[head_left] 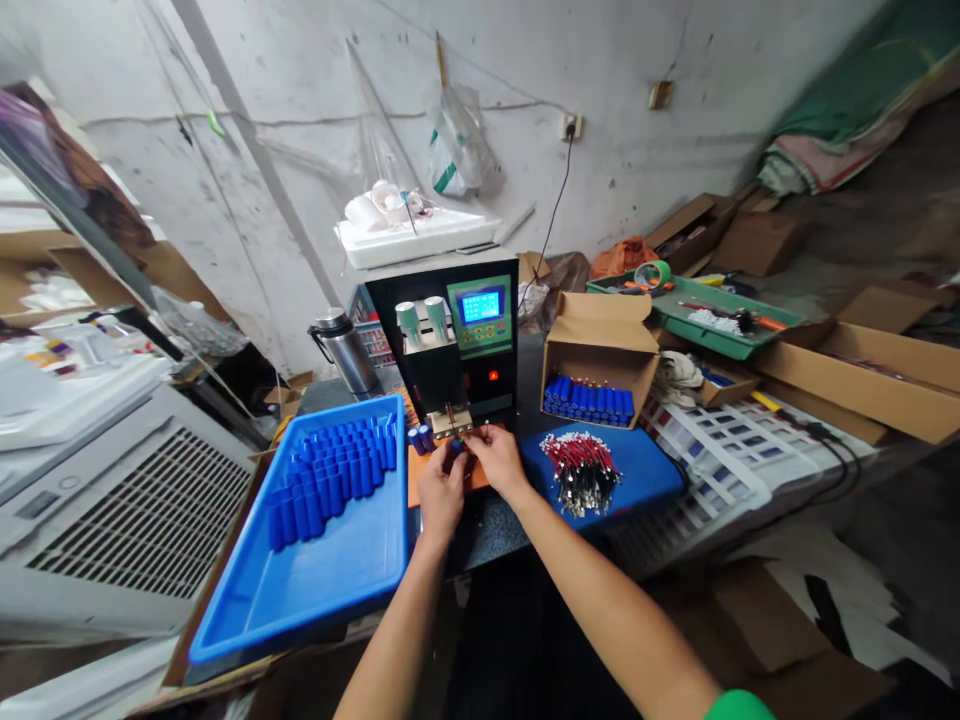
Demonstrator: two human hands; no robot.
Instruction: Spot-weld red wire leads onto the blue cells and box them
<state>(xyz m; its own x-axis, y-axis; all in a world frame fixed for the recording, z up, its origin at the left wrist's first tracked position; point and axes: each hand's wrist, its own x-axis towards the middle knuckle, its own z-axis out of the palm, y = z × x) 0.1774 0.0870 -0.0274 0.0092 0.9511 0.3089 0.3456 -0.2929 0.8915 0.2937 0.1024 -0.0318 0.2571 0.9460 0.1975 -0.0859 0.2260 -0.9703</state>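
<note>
My left hand [442,488] has its fingers closed around a blue cylindrical battery cell [456,447], mostly hidden, under the electrodes of a black spot welder [480,370]. Close beside it, my right hand [496,457] is pinched at the same spot; a small pale tip shows at its fingers, but what it holds is too small to make out. Two more blue cells [421,438] stand just left of the electrodes on the orange work surface [476,480]. On a blue pad [645,470] to the right lies a pile of red and black wire leads [581,470].
A blue tray [352,580] with rows of blue cells stands at left. An open cardboard box [600,350] of blue cells sits behind the pad. A steel flask [346,350] is left of the welder. A green tray [720,310] and white crates [697,450] are at right.
</note>
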